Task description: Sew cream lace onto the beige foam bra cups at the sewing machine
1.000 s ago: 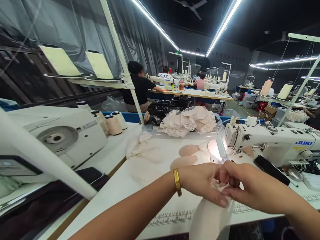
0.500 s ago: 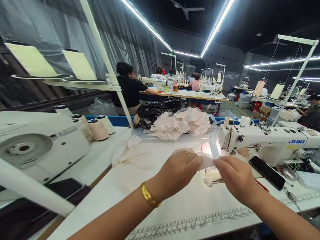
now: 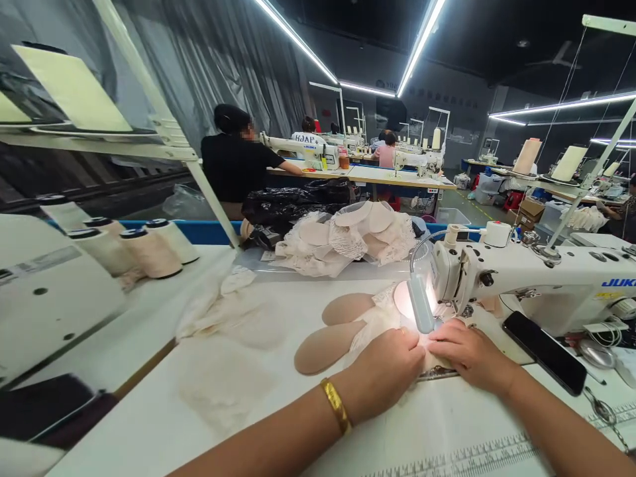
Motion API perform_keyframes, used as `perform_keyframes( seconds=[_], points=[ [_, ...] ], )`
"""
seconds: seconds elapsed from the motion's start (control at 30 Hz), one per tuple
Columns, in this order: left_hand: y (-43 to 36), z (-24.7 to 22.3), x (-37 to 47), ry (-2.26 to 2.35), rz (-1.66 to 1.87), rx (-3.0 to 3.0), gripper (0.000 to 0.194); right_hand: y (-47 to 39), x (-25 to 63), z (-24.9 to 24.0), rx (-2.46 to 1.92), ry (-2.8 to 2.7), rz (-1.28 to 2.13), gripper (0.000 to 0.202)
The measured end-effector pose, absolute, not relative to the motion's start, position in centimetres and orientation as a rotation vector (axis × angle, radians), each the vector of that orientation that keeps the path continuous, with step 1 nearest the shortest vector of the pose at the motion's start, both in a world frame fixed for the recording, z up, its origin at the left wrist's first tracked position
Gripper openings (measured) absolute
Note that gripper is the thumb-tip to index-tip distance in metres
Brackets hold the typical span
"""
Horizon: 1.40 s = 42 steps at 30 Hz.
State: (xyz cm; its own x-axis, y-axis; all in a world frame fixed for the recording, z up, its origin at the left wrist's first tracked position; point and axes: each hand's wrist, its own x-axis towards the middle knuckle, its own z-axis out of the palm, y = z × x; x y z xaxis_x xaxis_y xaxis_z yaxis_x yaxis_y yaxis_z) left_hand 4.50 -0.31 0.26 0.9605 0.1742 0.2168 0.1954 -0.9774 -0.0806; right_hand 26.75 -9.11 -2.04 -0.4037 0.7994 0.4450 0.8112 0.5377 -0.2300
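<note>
Pale lace fabric (image 3: 365,326) with beige oval cups (image 3: 328,348) lies on the sewing table, left of the sewing machine's (image 3: 497,265) needle end. My left hand (image 3: 385,368), with a gold bracelet on its wrist, is closed in a pinch on the lace edge just in front of the lit needle area. Close beside it, my right hand (image 3: 470,351) has its fingers bent together on the same edge, nearest the presser foot. A small grey lamp (image 3: 421,305) shines over the fingertips. The needle and the fabric under the fingers are mostly hidden.
A heap of lace pieces with cups (image 3: 348,238) sits behind the work. A black phone (image 3: 544,351) lies to the right, near a printed ruler strip (image 3: 477,464). Thread cones (image 3: 152,252) and another machine (image 3: 44,298) stand left. A co-worker (image 3: 238,159) sits ahead.
Both hands have moved from in front of the lamp down to the needle area with the lace fabric. The beige cups now lie spread on the table, left of my hands. The view has shifted.
</note>
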Motion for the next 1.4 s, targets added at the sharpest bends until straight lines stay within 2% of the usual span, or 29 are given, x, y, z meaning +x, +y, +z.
perform_keyframes(
  seconds=[0.13, 0.67, 1.17, 1.4],
  points=[
    [-0.2, -1.3, 4.0, -0.238, -0.564, -2.946, 0.025, -10.1, 27.2, -1.8, -1.332, -2.377, -0.067, 0.038],
    [-1.0, -1.0, 5.1, -0.304, -0.685, -2.987, 0.017, -10.4, 28.0, -1.5, -1.396, -2.306, 0.149, 0.036],
    [-0.5, 0.0, 5.4, -0.471, -0.475, -3.068, 0.016, -10.2, 27.4, -2.1, -1.455, -2.305, 0.059, 0.034],
    [1.4, 0.8, 5.0, -0.326, -0.501, -3.146, 0.006, -10.0, 27.1, -2.8, -1.517, -2.292, 0.014, 0.037]
  ],
)
